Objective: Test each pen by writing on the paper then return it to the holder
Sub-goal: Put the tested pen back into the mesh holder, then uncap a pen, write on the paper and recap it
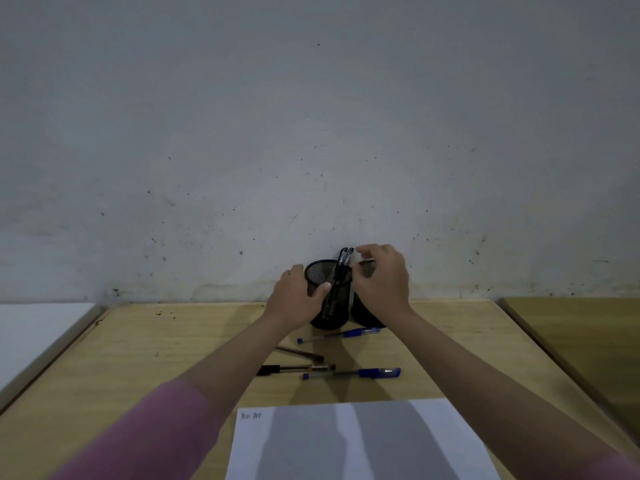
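Note:
Two black mesh holders stand side by side against the wall. My left hand (294, 299) grips the side of the left holder (327, 292), which has two black pens (337, 278) leaning at its right rim. My right hand (382, 282) hovers over the right holder (367, 268) and hides most of it. Its fingers are curved and apart, with the fingertips just beside the pen caps and nothing visibly held. A white paper (363, 441) with small scribbles at its top left lies near me.
Several pens lie on the wooden table (156, 358) between holders and paper: a blue pen (341, 334), a brown pen (299, 354), a black pen (294, 368), another blue pen (353, 373). A white surface (34, 334) adjoins on the left, another table (588, 334) on the right.

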Demonstrator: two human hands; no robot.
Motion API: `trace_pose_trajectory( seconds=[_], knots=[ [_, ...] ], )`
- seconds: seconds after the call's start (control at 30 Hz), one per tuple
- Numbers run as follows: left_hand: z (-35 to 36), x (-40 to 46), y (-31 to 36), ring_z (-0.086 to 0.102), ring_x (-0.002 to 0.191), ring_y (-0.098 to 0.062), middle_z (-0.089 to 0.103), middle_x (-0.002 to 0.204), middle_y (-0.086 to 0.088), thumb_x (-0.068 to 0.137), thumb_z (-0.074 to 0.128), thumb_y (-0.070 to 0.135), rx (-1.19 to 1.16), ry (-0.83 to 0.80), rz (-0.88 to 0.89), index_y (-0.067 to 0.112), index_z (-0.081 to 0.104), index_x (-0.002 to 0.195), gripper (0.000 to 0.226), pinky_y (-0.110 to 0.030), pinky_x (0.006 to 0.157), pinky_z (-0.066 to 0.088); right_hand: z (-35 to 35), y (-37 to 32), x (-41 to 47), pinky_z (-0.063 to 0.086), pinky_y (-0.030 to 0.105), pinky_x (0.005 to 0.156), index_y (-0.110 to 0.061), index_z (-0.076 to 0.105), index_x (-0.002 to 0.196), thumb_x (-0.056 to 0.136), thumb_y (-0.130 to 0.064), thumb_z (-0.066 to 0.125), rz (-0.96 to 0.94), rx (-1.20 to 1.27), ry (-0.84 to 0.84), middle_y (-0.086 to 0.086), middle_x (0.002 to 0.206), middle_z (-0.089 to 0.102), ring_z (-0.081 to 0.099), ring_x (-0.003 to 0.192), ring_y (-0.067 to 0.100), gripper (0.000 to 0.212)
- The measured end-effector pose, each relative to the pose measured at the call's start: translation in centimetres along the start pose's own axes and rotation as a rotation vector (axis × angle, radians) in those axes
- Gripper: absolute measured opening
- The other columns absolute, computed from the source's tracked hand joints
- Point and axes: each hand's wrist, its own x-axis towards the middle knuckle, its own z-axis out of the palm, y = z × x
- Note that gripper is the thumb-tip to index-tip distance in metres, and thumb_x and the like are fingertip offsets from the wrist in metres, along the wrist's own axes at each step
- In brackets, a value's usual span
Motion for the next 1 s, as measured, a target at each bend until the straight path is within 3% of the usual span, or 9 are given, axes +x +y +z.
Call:
trace_pose_trajectory(
  seconds=[0.1, 0.2, 0.33, 0.4, 0.5, 0.63, 0.77, 1.0],
  knots=[
    [-1.1, -2.5, -0.7, 0.042, 0.126, -0.029, 0.043, 0.137, -0.017, 0.087, 0.053, 0.043, 0.045, -0.034, 0.011, 0.003, 0.032, 0.136, 0.067, -0.037, 0.101, 0.036, -0.6, -1.1, -2.2, 0.046, 0.035, 0.070, -0.013, 0.070, 0.090, 0.078, -0.013, 0.067, -0.150, -0.017, -0.057, 0.003, 0.078, 0.068, 0.059, 0.078, 0.026, 0.012],
    [-3.0, -5.8, -2.5, 0.042, 0.126, -0.029, 0.043, 0.137, -0.015, 0.087, 0.054, 0.042, 0.097, -0.037, 0.027, 0.006, 0.036, 0.135, 0.063, -0.038, 0.105, 0.035, -0.7, -2.3, -4.8, 0.046, 0.032, 0.067, -0.014, 0.072, 0.082, 0.077, -0.013, 0.068, -0.152, 0.022, -0.173, 0.001, 0.072, 0.069, 0.058, 0.074, 0.024, 0.006],
    [-5.7, -10.6, -5.8, 0.043, 0.126, -0.027, 0.045, 0.137, -0.012, 0.086, 0.054, 0.043, 0.190, -0.021, 0.020, 0.009, 0.040, 0.133, 0.060, -0.044, 0.106, 0.034, -0.1, -4.0, -8.5, 0.050, 0.033, 0.072, -0.017, 0.074, 0.082, 0.078, -0.016, 0.066, -0.118, 0.066, -0.373, -0.002, 0.080, 0.073, 0.059, 0.079, 0.018, 0.008],
    [-6.6, -13.1, -7.3, 0.041, 0.128, -0.025, 0.043, 0.140, -0.009, 0.086, 0.053, 0.046, 0.235, -0.038, -0.007, 0.012, 0.039, 0.135, 0.061, -0.046, 0.107, 0.032, 0.2, -4.8, -9.8, 0.044, 0.029, 0.073, -0.018, 0.074, 0.088, 0.081, -0.019, 0.065, -0.114, 0.024, -0.467, -0.005, 0.086, 0.073, 0.051, 0.083, 0.013, 0.011],
    [-7.4, -16.4, -9.4, 0.037, 0.131, -0.024, 0.040, 0.144, -0.005, 0.085, 0.054, 0.047, 0.234, -0.068, -0.053, 0.016, 0.037, 0.137, 0.063, -0.048, 0.109, 0.029, 0.5, -5.8, -11.0, 0.047, 0.033, 0.079, -0.018, 0.073, 0.098, 0.085, -0.021, 0.064, -0.136, -0.044, -0.550, -0.004, 0.093, 0.073, 0.052, 0.091, 0.017, 0.016],
    [-6.8, -19.0, -11.7, 0.026, 0.138, -0.024, 0.029, 0.151, -0.005, 0.082, 0.039, 0.060, 0.339, -0.161, -0.063, 0.019, 0.031, 0.138, 0.070, -0.053, 0.113, 0.021, 1.5, -6.9, -11.9, 0.039, 0.031, 0.085, -0.020, 0.070, 0.110, 0.087, -0.023, 0.062, -0.173, -0.167, -0.609, -0.004, 0.107, 0.071, 0.051, 0.104, 0.018, 0.024],
    [-6.0, -19.8, -11.9, 0.015, 0.143, -0.017, 0.018, 0.155, 0.002, 0.070, 0.012, 0.069, 0.378, -0.108, -0.045, 0.022, 0.027, 0.141, 0.086, -0.048, 0.115, 0.011, 2.4, -7.0, -12.2, 0.041, 0.036, 0.092, -0.021, 0.069, 0.111, 0.087, -0.017, 0.059, -0.136, -0.239, -0.659, 0.002, 0.110, 0.069, 0.050, 0.108, 0.022, 0.026],
    [-6.0, -19.7, -12.0, 0.022, 0.140, -0.018, 0.025, 0.153, 0.001, 0.064, 0.010, 0.069, 0.371, -0.056, -0.030, 0.022, 0.033, 0.138, 0.091, -0.047, 0.115, 0.016, 3.1, -7.1, -11.9, 0.046, 0.035, 0.090, -0.017, 0.072, 0.103, 0.088, -0.012, 0.059, -0.099, -0.253, -0.637, 0.002, 0.105, 0.071, 0.053, 0.106, 0.021, 0.021]
  ],
)
